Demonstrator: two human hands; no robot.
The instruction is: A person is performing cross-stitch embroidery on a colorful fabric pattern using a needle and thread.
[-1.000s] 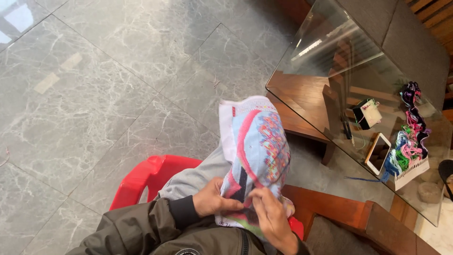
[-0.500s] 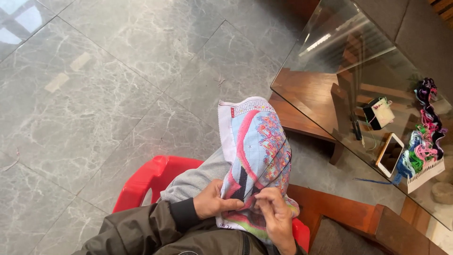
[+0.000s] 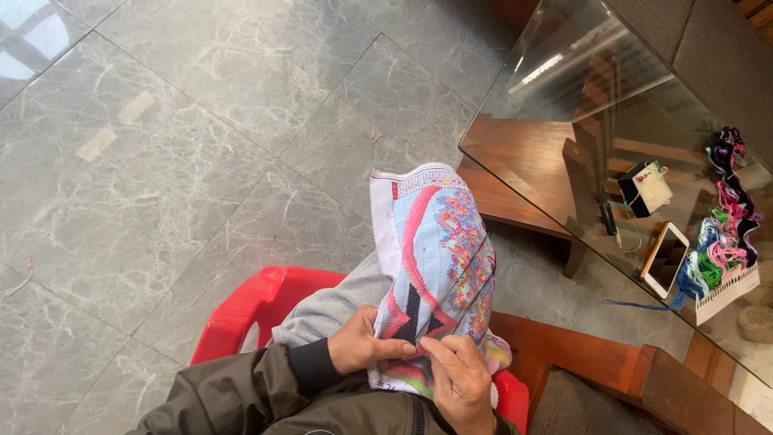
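One embroidery cloth (image 3: 435,266), woven canvas with pink, blue and black stitched pattern, draped over the knee; long axis runs away from the person, far end toward the floor. Two hands: left hand (image 3: 362,345) pinches its near edge, right hand (image 3: 459,379) pinches a dark thread (image 3: 471,270). One glass desk (image 3: 564,105); one phone (image 3: 665,259); one red plastic chair (image 3: 258,310).

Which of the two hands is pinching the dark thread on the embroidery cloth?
The right hand pinches the dark thread at its fingertips; the left hand only grips the edge of the embroidery cloth.
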